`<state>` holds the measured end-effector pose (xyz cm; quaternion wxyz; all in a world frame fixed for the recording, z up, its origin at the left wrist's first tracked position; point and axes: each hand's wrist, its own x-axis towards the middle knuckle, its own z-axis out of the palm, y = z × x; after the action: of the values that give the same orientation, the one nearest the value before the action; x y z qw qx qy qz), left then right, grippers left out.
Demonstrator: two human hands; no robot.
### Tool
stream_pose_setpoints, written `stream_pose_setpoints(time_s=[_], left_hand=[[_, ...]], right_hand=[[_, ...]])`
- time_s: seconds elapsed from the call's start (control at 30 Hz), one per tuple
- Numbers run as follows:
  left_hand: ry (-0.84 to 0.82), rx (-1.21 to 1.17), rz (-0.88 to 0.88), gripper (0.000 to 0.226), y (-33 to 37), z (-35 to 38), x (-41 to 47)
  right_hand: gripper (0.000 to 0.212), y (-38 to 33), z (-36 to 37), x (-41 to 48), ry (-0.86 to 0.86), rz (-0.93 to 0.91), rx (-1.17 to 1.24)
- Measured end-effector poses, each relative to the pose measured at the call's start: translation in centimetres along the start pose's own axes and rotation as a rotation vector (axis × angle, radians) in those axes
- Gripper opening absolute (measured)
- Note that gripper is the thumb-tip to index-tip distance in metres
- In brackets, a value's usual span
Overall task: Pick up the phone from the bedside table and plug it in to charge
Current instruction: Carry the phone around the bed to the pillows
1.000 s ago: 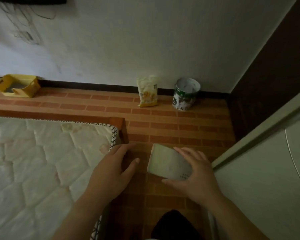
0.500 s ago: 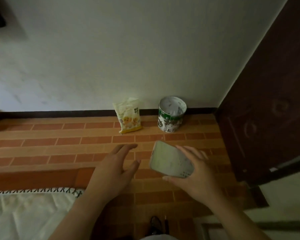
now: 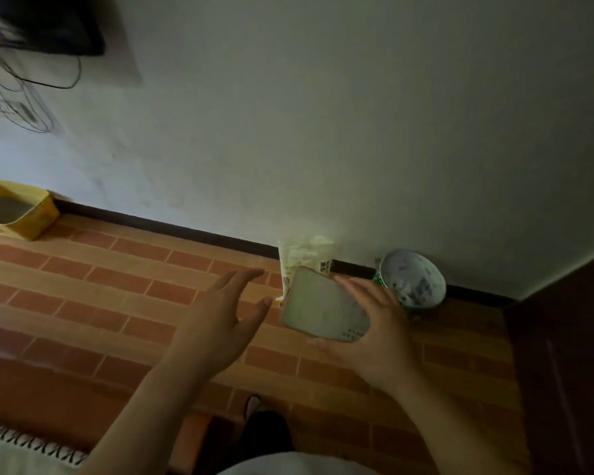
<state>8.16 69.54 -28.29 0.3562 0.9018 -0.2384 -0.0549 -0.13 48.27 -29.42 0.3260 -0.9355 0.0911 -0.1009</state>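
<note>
My right hand [image 3: 378,330] holds the phone [image 3: 323,308], a pale rectangle seen from its back, tilted with one corner up, above the brick-patterned floor. My left hand [image 3: 220,320] is open beside it on the left, fingers spread, not touching it. High on the wall at the upper left hang thin dark cables [image 3: 21,97] under a dark object [image 3: 55,25]; a pale wall fitting among the cables is too blurred to identify.
A pale snack bag [image 3: 302,255] and a green-and-white open tin [image 3: 415,282] stand against the wall behind the phone. A yellow box [image 3: 31,217] sits at the left. A mattress corner [image 3: 14,454] shows bottom left. A dark door [image 3: 563,354] is on the right.
The view has swung left and tilted, bringing the wall cables and yellow box into sight. Both hands have risen slightly; the phone stays in my right hand.
</note>
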Motion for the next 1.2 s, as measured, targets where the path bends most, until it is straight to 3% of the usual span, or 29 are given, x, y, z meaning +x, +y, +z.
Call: stream_pose_setpoints(time_s=[0.17, 0.57, 0.73, 0.83, 1.2], left_hand=[[0.062, 0.063, -0.031, 0.052, -4.4, -4.2, 8.2], [0.239, 0.103, -0.388, 0.067, -15.0, -12.0, 18.5], [0.346, 0.144, -0.541, 0.056, -19.2, -15.5, 24.7], [0.396, 0.157, -0.586, 0.062, -21.6, -17.2, 28.1], [0.592, 0.087, -0.783, 0.048, -29.5, -24.1, 29.5]], right_hand=[[0.092, -2.0, 2.4, 11.1, -0.059, -0.064, 0.021], [0.088, -9.0, 12.3, 33.2, -0.31, -0.44, -0.057], [0.085, -12.3, 16.7, 43.1, -0.382, -0.567, -0.037], [0.086, -14.0, 19.3, 48.3, -0.422, -0.641, -0.044], [0.084, -24.6, 30.3, 57.9, -0.576, -0.882, -0.007]])
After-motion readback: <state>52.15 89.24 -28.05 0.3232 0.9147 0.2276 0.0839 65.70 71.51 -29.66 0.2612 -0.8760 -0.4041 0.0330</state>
